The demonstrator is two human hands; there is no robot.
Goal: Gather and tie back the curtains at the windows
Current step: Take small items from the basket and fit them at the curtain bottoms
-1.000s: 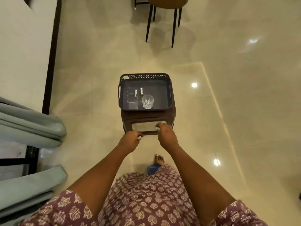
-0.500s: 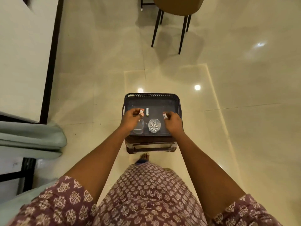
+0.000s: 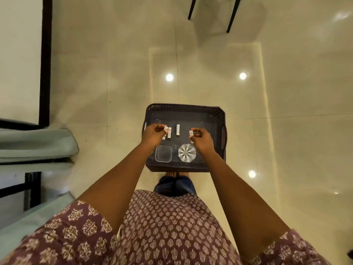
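A glossy cream tiled floor (image 3: 286, 131) fills the room, with ceiling lights mirrored in it. A dark plastic tray (image 3: 219, 115) lies beneath both hands. The left hand (image 3: 152, 135) has its fingers curled and pinches a small white piece (image 3: 165, 135) over the tray; just to its right a similar white stick (image 3: 169, 133) lies on the tray floor, and further right another white stick (image 3: 178, 130). The right hand (image 3: 201, 139) is curled too, pinching a small white clip-like piece (image 3: 191, 133). Nearer the body from the left hand sits a clear square container (image 3: 163, 154); beside it, by the right wrist, a cut-glass bowl (image 3: 186, 153). The pale green curtains (image 3: 36, 144) hang bunched well off to the left of the left hand, by the dark window frame (image 3: 45, 60). Black chair legs (image 3: 232, 15) stand far beyond the tray.
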